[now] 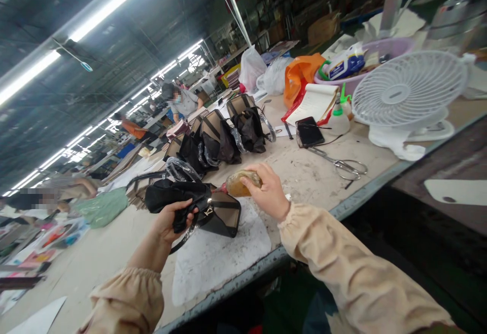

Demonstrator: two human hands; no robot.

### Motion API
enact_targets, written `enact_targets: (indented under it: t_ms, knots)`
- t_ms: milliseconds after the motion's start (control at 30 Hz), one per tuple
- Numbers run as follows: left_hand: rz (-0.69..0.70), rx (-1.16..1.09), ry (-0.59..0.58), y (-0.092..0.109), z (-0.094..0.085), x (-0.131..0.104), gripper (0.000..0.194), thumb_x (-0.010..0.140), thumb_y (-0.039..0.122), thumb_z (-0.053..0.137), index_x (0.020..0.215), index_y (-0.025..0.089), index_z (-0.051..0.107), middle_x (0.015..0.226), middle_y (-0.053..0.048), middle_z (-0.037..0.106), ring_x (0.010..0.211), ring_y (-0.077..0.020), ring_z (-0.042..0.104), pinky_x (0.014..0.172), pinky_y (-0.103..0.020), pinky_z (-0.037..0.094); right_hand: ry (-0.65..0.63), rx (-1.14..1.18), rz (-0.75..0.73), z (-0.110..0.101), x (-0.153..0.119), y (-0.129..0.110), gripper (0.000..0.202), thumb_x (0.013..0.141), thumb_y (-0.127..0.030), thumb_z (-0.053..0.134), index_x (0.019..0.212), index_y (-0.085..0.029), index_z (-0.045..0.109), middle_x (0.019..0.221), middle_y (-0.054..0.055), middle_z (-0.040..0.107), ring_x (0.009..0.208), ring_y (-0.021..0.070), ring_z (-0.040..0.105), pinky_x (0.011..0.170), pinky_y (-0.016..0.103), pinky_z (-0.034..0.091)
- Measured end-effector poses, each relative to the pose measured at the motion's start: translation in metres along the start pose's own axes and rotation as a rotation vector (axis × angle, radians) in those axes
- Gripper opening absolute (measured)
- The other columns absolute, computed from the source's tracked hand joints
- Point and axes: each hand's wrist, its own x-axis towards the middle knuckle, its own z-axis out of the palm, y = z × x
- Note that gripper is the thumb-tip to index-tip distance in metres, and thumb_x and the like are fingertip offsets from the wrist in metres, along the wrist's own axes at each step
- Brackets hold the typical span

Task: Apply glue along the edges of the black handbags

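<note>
My left hand (172,221) is closed on the black cloth part of a dark handbag (224,214), which has a gold-coloured emblem and a brown panel. The bag rests on a stained white sheet (224,263) near the table's front edge. In my right hand (268,192) is a squeeze bottle (239,184) of yellowish liquid, fingers wrapped round it. Its reddish nozzle points left, at the upper edge of the bag; whether the tip touches the bag cannot be made out.
Several black bags (218,138) stand in a row behind. To the right are scissors (338,164), a phone (310,132), a notebook (315,103), a white fan (407,90) and a purple basin (399,47). A person (186,101) works farther back.
</note>
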Motion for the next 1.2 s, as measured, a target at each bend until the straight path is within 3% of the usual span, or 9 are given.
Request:
enact_targets:
  t_ms: [300, 533, 800, 1000, 1200]
  knots:
    - [0.006, -0.021, -0.026, -0.002, -0.005, 0.003, 0.009, 0.084, 0.007, 0.048, 0.077, 0.011, 0.052, 0.06, -0.01, 0.06, 0.041, -0.0091, 0.051, 0.033, -0.015, 0.042, 0.06, -0.019, -0.008, 0.008, 0.0, -0.001, 0.013, 0.086, -0.022, 0.062, 0.099, -0.022, 0.058, 0.092, 0.004, 0.058, 0.089, 0.0192, 0.055, 0.081, 0.033, 0.047]
    - [0.003, -0.008, -0.028, -0.002, -0.005, 0.001, 0.011, 0.085, 0.008, 0.047, 0.076, 0.01, 0.052, 0.059, -0.01, 0.06, 0.04, -0.0091, 0.05, 0.034, -0.015, 0.042, -0.05, -0.006, -0.118, 0.009, -0.004, -0.001, 0.014, 0.088, -0.024, 0.06, 0.101, -0.022, 0.057, 0.091, 0.004, 0.057, 0.09, 0.0192, 0.054, 0.082, 0.033, 0.047]
    - [0.01, 0.0, -0.02, -0.003, -0.005, -0.003, 0.014, 0.086, 0.007, 0.045, 0.075, 0.009, 0.052, 0.057, -0.011, 0.059, 0.04, -0.0083, 0.05, 0.034, -0.013, 0.041, 0.02, -0.024, -0.12, 0.01, -0.003, -0.001, 0.015, 0.088, -0.023, 0.06, 0.103, -0.021, 0.057, 0.092, 0.005, 0.056, 0.09, 0.0188, 0.053, 0.082, 0.033, 0.047]
    - [0.014, 0.005, -0.018, -0.003, -0.006, -0.003, 0.014, 0.087, 0.007, 0.043, 0.076, 0.01, 0.052, 0.055, -0.01, 0.058, 0.039, -0.0085, 0.049, 0.034, -0.014, 0.04, -0.065, 0.013, -0.151, 0.009, -0.005, -0.003, 0.015, 0.088, -0.026, 0.06, 0.103, -0.022, 0.057, 0.092, 0.005, 0.055, 0.088, 0.0184, 0.053, 0.08, 0.032, 0.048]
    - [0.003, 0.003, -0.005, -0.004, -0.006, -0.004, 0.014, 0.086, 0.008, 0.043, 0.076, 0.011, 0.051, 0.055, -0.009, 0.057, 0.039, -0.0085, 0.049, 0.034, -0.014, 0.041, -0.041, -0.02, -0.133, 0.011, -0.004, 0.007, 0.015, 0.089, -0.025, 0.06, 0.103, -0.022, 0.057, 0.09, 0.005, 0.055, 0.09, 0.0191, 0.053, 0.083, 0.034, 0.047]
